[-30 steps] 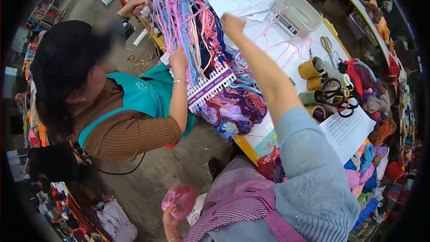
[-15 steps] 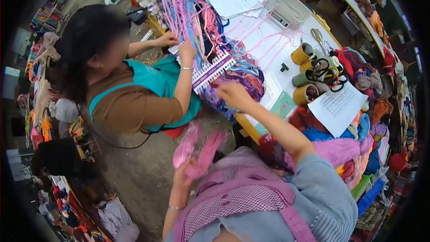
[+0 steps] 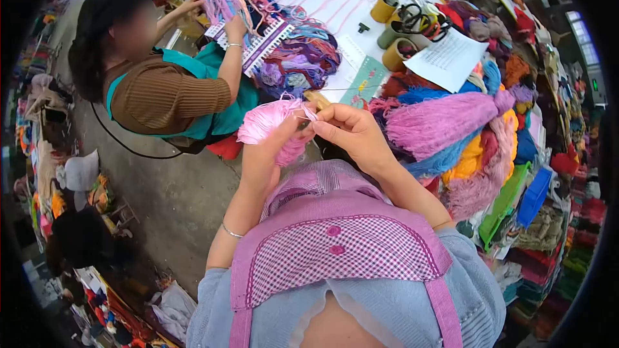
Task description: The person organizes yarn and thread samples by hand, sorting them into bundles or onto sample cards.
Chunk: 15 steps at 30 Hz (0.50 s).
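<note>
In front of my apron, my left hand (image 3: 267, 154) is closed around a fluffy pink skein of yarn (image 3: 263, 121), which bulges out on both sides of the fingers. My right hand (image 3: 356, 134) meets it at the top, thumb and forefinger pinched together on a thin pink strand (image 3: 311, 115) of that skein. Fingertips of both hands nearly touch there. Part of the skein is hidden behind my left fingers.
A person in a teal apron (image 3: 222, 96) handles yarn beside a purple sample card (image 3: 264, 45). The white table (image 3: 351, 16) bears mixed yarn (image 3: 300, 58), cylindrical holders (image 3: 385, 8), scissors (image 3: 407, 16) and a printed sheet (image 3: 448, 58). A large mauve hank (image 3: 438, 122) lies to my right.
My right hand has come back from the sample card to the pink skein and now pinches a strand. My left hand has raised the skein. The view has shifted.
</note>
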Tool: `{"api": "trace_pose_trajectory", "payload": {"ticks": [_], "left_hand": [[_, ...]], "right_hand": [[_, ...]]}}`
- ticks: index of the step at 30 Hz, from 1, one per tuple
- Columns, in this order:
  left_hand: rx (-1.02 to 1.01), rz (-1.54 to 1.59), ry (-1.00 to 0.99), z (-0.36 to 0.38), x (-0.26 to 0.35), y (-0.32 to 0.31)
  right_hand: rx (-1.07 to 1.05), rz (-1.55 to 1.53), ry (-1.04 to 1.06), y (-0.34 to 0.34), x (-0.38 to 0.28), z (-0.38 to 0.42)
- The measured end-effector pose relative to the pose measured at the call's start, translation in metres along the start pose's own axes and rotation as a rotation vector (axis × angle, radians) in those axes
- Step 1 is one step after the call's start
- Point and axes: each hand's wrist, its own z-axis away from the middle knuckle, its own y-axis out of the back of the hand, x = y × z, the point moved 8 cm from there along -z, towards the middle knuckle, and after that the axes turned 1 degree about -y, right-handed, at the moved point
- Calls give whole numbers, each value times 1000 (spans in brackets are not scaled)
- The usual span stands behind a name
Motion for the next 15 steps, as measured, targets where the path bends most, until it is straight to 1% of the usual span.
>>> {"api": "trace_pose_trajectory", "payload": {"ticks": [2,3,4,6,7,9,11,13,15], "left_hand": [[70,-132,77,3,0,-5],[77,-39,92,5,0,-7],[70,-39,94,8,0,-10],[87,50,103,11,-2,-13],[84,49,104,13,-3,-14],[53,-74,89,14,-3,-16],[52,-80,76,18,-3,-20],[50,-84,61,19,0,-23],[58,-34,62,19,2,-24]], "right_hand": [[49,-24,3,-4,-9,15],[71,51,16,-4,-11,20],[92,124,27,-4,-12,24],[103,127,40,-7,-16,31],[109,130,47,-8,-17,34],[101,101,66,-9,-17,36],[91,70,82,-10,-17,37],[125,66,96,-7,-16,37],[116,33,88,-8,-19,36]]}}
